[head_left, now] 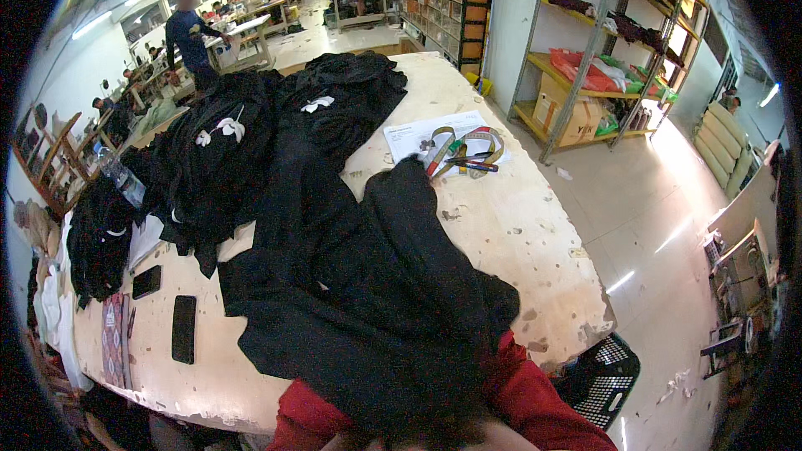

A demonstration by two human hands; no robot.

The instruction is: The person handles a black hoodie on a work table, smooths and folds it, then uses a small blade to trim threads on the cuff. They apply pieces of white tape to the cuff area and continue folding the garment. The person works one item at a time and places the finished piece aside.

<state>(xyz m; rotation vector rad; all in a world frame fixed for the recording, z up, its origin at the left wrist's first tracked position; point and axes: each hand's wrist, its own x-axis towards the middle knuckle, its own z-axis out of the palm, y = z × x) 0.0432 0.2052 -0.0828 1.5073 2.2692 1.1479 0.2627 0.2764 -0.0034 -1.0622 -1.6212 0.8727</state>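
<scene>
A large piece of black fabric (pixel 359 284), perhaps a garment, is spread over the near part of the table and hangs toward me. Two red sleeves, the left (pixel 309 418) and the right (pixel 535 392), reach in from the lower edge and go under this fabric. It covers both my hands, so neither their fingers nor any hold shows. One folded end of the black cloth rises near a looped tape measure (pixel 493 150). Beneath the tape lies a white printed sheet (pixel 401 138), with a pen (pixel 472 165) beside it.
Heaps of black garments (pixel 217 142) with white tags fill the table's far left. Two dark phones (pixel 184 330) and a plastic bottle (pixel 124 179) lie at left. A black basket (pixel 597 376) stands below the pale worn tabletop (pixel 543 242). Shelves (pixel 576 75) rise at right; a person (pixel 188 38) stands beyond.
</scene>
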